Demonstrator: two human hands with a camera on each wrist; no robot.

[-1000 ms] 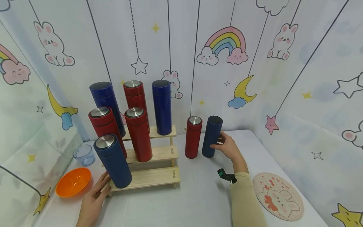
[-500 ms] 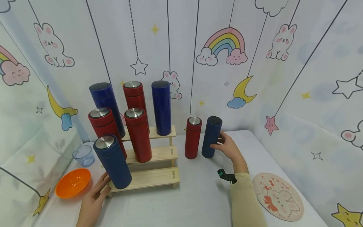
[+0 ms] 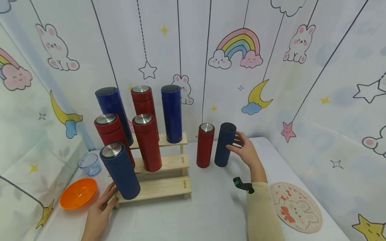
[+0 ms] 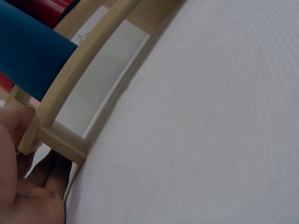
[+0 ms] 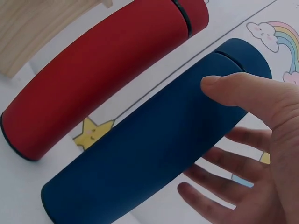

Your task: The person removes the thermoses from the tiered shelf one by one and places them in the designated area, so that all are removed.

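On the surface [image 3: 211, 211] right of the wooden rack [image 3: 163, 189], the dark blue flask [image 3: 224, 144] stands upright beside a red flask [image 3: 205, 145]. My right hand [image 3: 246, 151] is spread, thumb on its upper body, not gripping. It looks rigid, smooth, probably top-heavy; I'd wrap it mid-body. My left hand [image 3: 99, 212] lies flat against the rack's corner.

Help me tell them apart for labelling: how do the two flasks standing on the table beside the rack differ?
The red flask has a shiny silver lid top; the blue flask has a dark top. Red stands nearer the rack, blue to its right. The right hand is at the blue flask, thumb on its side; nothing touches the red one. Both are upright, slim cylinders on the table.
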